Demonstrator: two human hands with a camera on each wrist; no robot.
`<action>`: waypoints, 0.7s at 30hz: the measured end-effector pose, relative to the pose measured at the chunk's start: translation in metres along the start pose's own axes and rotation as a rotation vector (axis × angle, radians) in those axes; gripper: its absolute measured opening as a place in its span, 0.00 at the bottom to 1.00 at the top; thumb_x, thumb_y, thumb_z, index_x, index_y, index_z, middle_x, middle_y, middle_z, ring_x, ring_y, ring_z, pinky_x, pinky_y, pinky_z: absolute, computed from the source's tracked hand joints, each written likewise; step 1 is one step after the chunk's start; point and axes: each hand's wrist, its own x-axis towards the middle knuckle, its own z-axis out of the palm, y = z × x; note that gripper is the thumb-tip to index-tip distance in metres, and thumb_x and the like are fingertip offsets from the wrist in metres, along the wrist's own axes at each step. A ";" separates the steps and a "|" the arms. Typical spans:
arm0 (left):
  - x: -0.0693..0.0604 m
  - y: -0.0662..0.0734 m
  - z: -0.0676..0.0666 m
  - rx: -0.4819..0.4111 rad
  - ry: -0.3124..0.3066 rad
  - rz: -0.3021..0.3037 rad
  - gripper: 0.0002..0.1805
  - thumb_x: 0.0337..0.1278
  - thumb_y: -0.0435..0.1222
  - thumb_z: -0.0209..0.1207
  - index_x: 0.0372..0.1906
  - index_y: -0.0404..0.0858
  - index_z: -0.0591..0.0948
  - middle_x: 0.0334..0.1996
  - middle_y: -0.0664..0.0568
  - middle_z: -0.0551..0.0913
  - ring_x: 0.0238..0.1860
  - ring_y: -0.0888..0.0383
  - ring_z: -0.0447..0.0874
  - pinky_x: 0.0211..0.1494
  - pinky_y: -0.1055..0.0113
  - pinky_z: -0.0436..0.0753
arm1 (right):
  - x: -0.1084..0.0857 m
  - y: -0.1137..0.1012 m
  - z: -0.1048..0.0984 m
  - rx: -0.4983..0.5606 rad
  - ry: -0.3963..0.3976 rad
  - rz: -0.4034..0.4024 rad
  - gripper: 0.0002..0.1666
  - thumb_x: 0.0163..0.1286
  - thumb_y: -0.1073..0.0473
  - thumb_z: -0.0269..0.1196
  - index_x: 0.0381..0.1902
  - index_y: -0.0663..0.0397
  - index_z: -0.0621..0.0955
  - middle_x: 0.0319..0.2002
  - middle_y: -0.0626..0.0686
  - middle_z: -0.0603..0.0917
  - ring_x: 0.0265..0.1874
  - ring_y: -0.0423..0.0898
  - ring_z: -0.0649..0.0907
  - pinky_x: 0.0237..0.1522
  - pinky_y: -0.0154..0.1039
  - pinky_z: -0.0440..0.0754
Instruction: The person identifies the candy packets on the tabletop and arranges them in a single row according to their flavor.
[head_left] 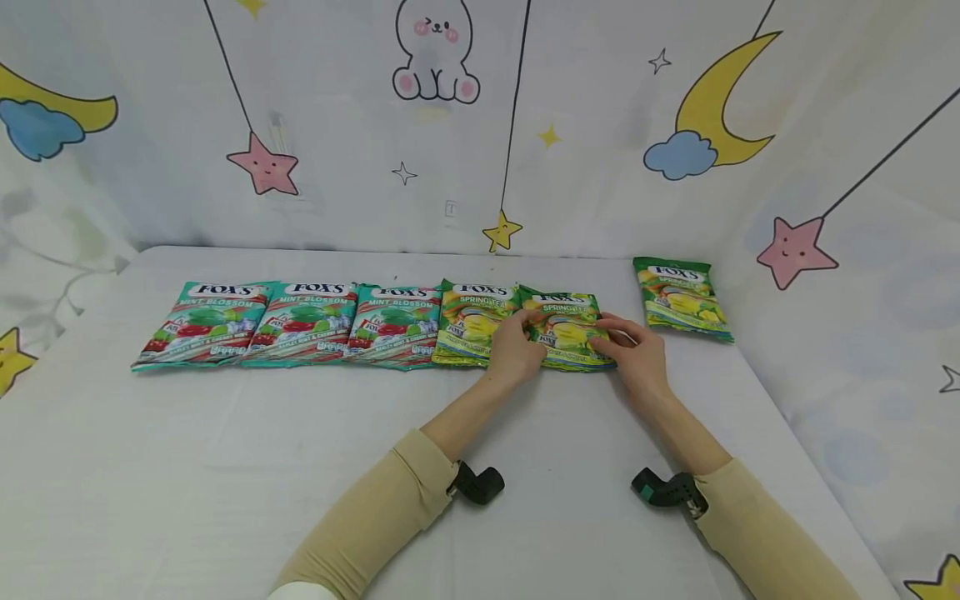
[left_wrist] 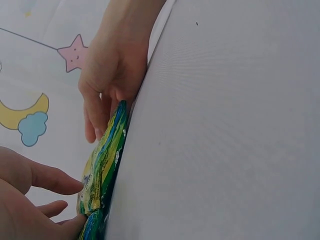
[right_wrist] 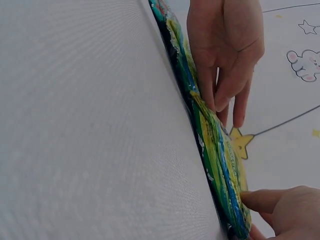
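Both hands are at a green-and-yellow Spring Tea candy bag [head_left: 566,321], which lies flat on the table at the right end of a row. My left hand [head_left: 517,348] holds its left edge, beside another Spring Tea candy bag [head_left: 471,323]. At the opposite edge my right hand [head_left: 636,357] pinches the bag, thumb on top. In the right wrist view, the right thumb [right_wrist: 265,199] presses the bag's printed face. The left wrist view shows the left fingers [left_wrist: 55,179] against the bag's near end; some fingertips are hidden.
Three teal-and-red Mint Blossom candy bags [head_left: 202,325] continue the row leftward, side by side. A separate Spring Tea candy bag [head_left: 682,298] lies at the back right, near the table's right edge. A printed cloth [head_left: 585,183] hangs behind the white table [head_left: 225,467].
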 end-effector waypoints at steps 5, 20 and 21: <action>0.000 0.000 0.000 0.000 0.001 -0.006 0.34 0.49 0.18 0.53 0.66 0.34 0.74 0.64 0.41 0.76 0.55 0.50 0.75 0.37 0.71 0.71 | 0.001 0.000 -0.001 -0.019 -0.001 0.006 0.25 0.68 0.67 0.65 0.61 0.71 0.75 0.71 0.58 0.71 0.69 0.51 0.72 0.53 0.20 0.75; 0.002 -0.003 0.001 0.019 0.006 -0.012 0.32 0.50 0.19 0.55 0.65 0.35 0.75 0.63 0.44 0.77 0.58 0.51 0.76 0.52 0.66 0.78 | 0.000 0.000 -0.002 -0.031 -0.018 0.020 0.26 0.69 0.66 0.64 0.63 0.69 0.75 0.72 0.57 0.70 0.71 0.50 0.70 0.56 0.20 0.74; 0.002 -0.003 0.001 0.019 0.008 -0.010 0.32 0.51 0.19 0.56 0.65 0.34 0.75 0.62 0.43 0.78 0.57 0.51 0.76 0.52 0.66 0.78 | 0.000 0.000 -0.003 -0.033 -0.016 0.020 0.26 0.69 0.65 0.64 0.63 0.68 0.75 0.72 0.57 0.70 0.71 0.50 0.70 0.56 0.20 0.74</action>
